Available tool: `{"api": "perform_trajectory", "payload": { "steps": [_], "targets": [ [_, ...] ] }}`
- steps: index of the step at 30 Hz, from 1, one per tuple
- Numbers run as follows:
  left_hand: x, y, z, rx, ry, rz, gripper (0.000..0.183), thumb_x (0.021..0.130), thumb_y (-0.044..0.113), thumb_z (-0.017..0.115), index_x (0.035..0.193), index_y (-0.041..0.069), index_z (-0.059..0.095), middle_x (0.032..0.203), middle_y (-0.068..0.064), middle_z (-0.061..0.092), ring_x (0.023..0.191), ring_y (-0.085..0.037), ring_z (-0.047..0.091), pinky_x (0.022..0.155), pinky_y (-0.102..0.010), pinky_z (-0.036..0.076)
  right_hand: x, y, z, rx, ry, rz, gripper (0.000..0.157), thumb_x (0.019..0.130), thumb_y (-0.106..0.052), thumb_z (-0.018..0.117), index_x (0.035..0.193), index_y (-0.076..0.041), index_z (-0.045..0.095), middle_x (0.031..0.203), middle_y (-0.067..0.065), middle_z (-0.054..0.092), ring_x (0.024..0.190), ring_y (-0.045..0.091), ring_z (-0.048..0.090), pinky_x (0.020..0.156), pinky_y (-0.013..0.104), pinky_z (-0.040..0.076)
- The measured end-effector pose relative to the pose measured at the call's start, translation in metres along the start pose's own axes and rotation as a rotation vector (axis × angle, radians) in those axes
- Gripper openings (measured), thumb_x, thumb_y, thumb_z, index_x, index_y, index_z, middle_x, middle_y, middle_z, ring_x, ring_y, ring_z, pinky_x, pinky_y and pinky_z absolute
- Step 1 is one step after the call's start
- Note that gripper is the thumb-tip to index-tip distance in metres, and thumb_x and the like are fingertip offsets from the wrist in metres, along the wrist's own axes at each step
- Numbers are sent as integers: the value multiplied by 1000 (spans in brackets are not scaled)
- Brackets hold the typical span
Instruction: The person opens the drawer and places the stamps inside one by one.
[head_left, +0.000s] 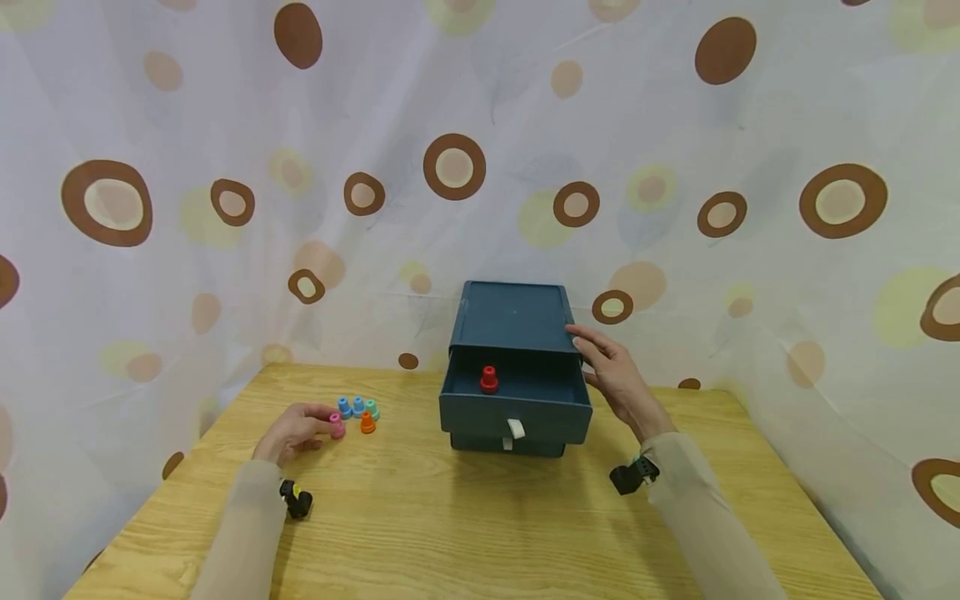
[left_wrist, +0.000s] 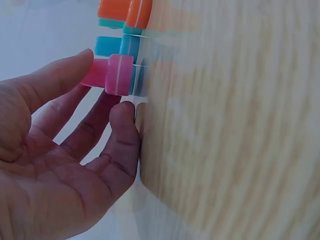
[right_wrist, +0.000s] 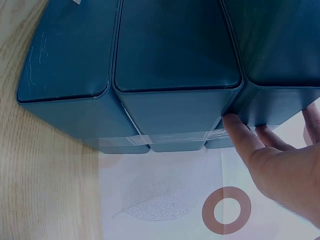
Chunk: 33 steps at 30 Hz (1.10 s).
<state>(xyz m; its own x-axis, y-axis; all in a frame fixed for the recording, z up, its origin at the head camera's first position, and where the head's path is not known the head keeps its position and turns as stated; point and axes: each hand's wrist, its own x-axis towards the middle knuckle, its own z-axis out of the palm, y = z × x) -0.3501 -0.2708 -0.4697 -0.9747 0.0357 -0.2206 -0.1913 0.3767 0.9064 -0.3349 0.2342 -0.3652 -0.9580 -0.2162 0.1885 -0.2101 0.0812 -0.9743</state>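
Note:
At the table's left, my left hand (head_left: 298,429) pinches a pink stepped plastic peg (head_left: 337,426) between thumb and fingers. The left wrist view shows the thumb on the narrow end of the pink peg (left_wrist: 118,75), its wide base at the tabletop. Close by stand two blue pegs (head_left: 345,407), a mint-green peg (head_left: 372,409) and an orange peg (head_left: 367,422). My right hand (head_left: 617,379) rests against the right side of a dark blue drawer unit (head_left: 513,317), fingers extended. Its pulled-out drawer (head_left: 517,412) holds a red peg (head_left: 489,380).
Beneath the pulled-out drawer is a lower drawer (head_left: 472,444), pushed in, with a white pull tab. Clear tape (right_wrist: 170,137) runs across the unit's side. A spotted curtain (head_left: 525,125) hangs behind the wooden table (head_left: 420,525).

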Motion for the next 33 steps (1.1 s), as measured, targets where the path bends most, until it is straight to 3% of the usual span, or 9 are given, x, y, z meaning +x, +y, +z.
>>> {"api": "perform_trajectory", "payload": {
  "steps": [5,12,17,27,33],
  "targets": [
    [-6,3,-4,-13,-42,29,50,90,16,72,133,-5,55,111,-6,70,95,-14,65,88,-36,54,0,0,1,-1,-2,-2,58,103,-41,47,151,-12,38,164,9,17,151,36,13,117,61,21],
    [-11,15,-9,-112,-83,75,51,97,10,62,140,-10,45,119,-19,65,102,-24,70,96,-44,52,0,-1,1,-5,4,-5,57,103,-41,47,151,-12,38,164,9,17,151,36,13,117,61,21],
    [-12,21,-9,-90,-75,90,51,97,11,62,140,-11,44,117,-19,67,98,-17,70,97,-43,52,0,0,2,-10,8,2,57,103,-41,47,152,-12,38,164,9,18,151,36,13,117,61,21],
    [-17,37,-6,-53,-90,128,54,97,14,63,142,-8,44,130,-25,58,112,-31,65,101,-45,48,2,0,1,-10,9,1,57,103,-42,47,151,-13,38,164,9,19,151,35,13,117,62,19],
    [-20,46,-2,-31,-79,160,53,98,17,62,143,-6,44,135,-25,55,112,-25,65,107,-49,43,1,1,2,-2,15,8,57,103,-42,48,151,-13,38,164,8,19,151,35,14,117,61,21]
  ]
}}
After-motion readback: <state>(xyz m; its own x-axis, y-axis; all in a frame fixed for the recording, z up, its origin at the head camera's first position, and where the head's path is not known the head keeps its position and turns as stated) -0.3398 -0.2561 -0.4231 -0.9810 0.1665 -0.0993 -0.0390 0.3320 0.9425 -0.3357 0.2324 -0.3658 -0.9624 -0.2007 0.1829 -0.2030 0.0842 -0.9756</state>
